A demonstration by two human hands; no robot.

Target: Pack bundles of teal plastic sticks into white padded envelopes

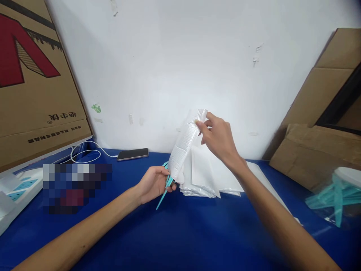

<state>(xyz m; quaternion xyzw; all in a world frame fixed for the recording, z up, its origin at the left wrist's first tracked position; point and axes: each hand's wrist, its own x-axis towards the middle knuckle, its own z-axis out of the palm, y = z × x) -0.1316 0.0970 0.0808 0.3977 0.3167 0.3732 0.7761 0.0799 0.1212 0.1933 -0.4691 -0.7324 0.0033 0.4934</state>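
My right hand point(218, 137) pinches the upper end of a narrow, silvery-white bubble-wrap pouch point(183, 146), thumb in front and fingers behind. The pouch slants down to the left, and its lower end meets my left hand point(155, 184). Thin teal plastic sticks point(162, 198) are gripped in my left fingers, with one pointed end hanging below. The upper parts of the sticks are partly hidden by the pouch, and I cannot tell how far they reach inside it. Just behind my hands lies a pile of white bubble mailers point(203, 175) on the blue table point(180, 233).
A phone point(132, 154) on a white cable lies against the wall. On the left are a power strip point(25, 190), a pixelated patch and a printed carton point(36, 98). At right stand cardboard point(318, 150) and a clear bag of teal sticks point(328, 197).
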